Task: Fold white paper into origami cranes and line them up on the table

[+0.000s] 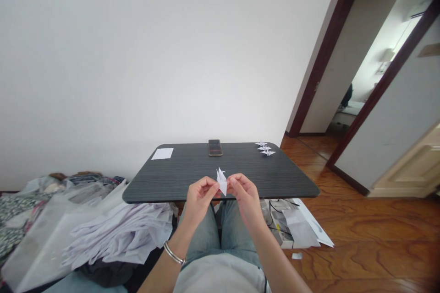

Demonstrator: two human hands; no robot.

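Observation:
A small white folded paper crane [222, 183] is held above the front edge of the dark table [185, 165]. My left hand [202, 192] pinches its left side between thumb and fingers. On the right side, my right hand [244, 192] grips it the same way. Pointed paper tips stick up between the two hands; the fingers hide parts of its sides. Several finished white paper cranes [265, 148] stand in a row at the table's back right corner. A white sheet of paper [162, 153] lies flat at the back left.
A phone on a stand [215, 147] is at the table's back middle, near the white wall [172, 55]. Piled cloth [120, 229] lies to the left. Right of my legs are papers [302, 226] and cables on the wooden floor [371, 238]. A doorway stands at the right.

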